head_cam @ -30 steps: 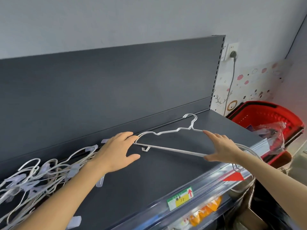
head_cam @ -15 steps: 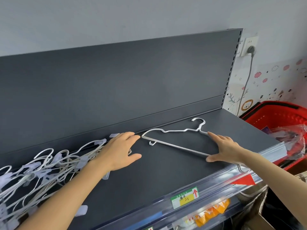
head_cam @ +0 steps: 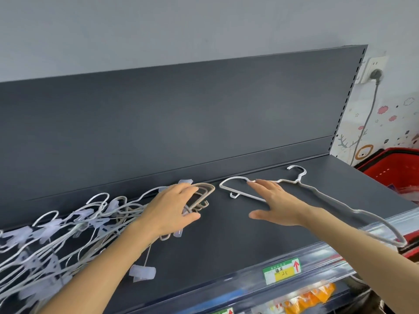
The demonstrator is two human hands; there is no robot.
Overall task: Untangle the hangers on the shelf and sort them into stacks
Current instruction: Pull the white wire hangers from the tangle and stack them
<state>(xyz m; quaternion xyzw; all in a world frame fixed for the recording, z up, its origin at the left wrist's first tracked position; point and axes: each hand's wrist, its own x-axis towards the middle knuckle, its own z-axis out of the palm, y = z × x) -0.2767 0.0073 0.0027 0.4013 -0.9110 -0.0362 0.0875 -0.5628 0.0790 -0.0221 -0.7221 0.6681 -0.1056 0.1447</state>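
**Hangers on shelf: handling properties and grasp points**

1. Far left. A tangled pile (head_cam: 56, 234) of thin white hangers with clear clips lies on the dark shelf (head_cam: 226, 245), hooks and arms interlocked. They are judged light and springy. The clips and hooks will snag, so a pull on one is likely to drag its neighbours. One clear clip (head_cam: 142, 273) on its stem juts toward the front edge.

2. Left of centre. The left hand (head_cam: 172, 209) is at the right end of the pile, on a small bundle of beige hangers (head_cam: 205, 189). Its fingers (head_cam: 188, 189) bend over the bundle's shoulder with the thumb below and wire passing between, so it appears to pinch the bundle. These look thicker and stiffer than the white ones. The rounded shoulder is a sound hold, and lifting up and clear should free the notch hooks.

3. Right of centre. The right hand (head_cam: 278, 207) is flat and holds nothing. It lies over the left half of a single white hanger (head_cam: 317, 193), with its fingers (head_cam: 260, 184) straight, slightly spread and touching the upper wire. The hanger lies flat, near the beige bundle but apart, with its hook toward the back panel and its right end overhanging the front edge. It is judged light and liable to slide off the smooth shelf. The neck below the hook is the best hold.

4. Far right. There is a price label (head_cam: 282, 270) on the front rail and a red basket (head_cam: 396, 164) beyond the shelf end.
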